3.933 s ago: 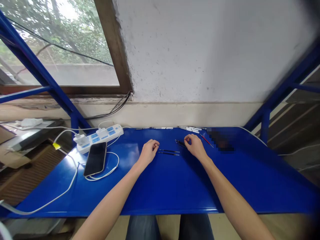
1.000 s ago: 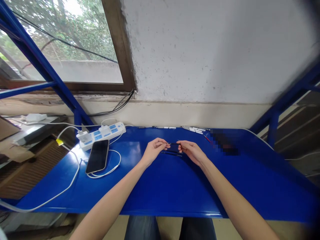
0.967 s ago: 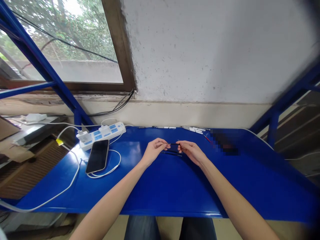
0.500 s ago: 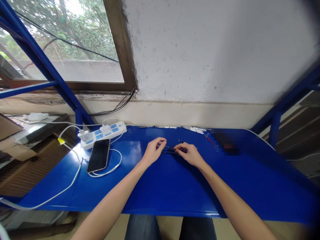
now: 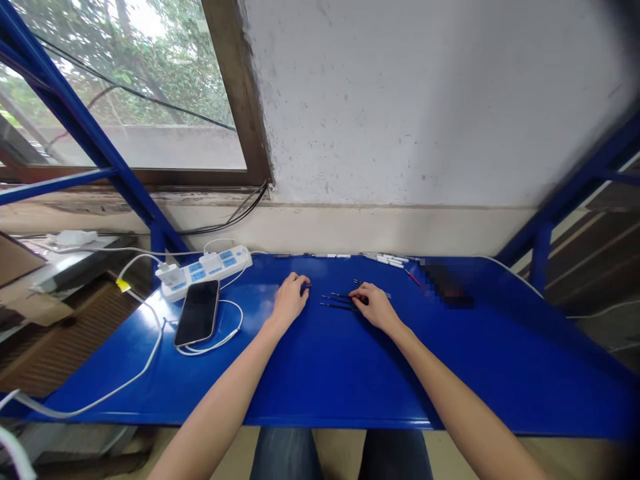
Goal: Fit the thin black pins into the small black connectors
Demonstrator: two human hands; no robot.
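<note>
My right hand (image 5: 374,305) is closed, thumb and fingers pinched on a slim black pen refill (image 5: 343,295) whose thin tip points left. Another black refill (image 5: 336,306) lies just in front of it, its right end hidden by the hand. Behind the fingers, a further dark slim piece (image 5: 357,282) shows in part. My left hand (image 5: 291,298) rests low over the table to the left, fingers curled. A small dark piece (image 5: 309,285) pokes out at its fingertips; its kind is too small to tell.
White pens (image 5: 390,259) and other slim parts (image 5: 333,256) lie along the wall. A red stick (image 5: 414,279) is beside a blurred dark object (image 5: 450,287). Left on the blue table (image 5: 340,380) are a phone (image 5: 198,313), a power strip (image 5: 235,256) and white cables (image 5: 145,363).
My left hand has moved left, away from the refills, and turned palm down with its fingers curled. My right hand stays almost in place with the refills.
</note>
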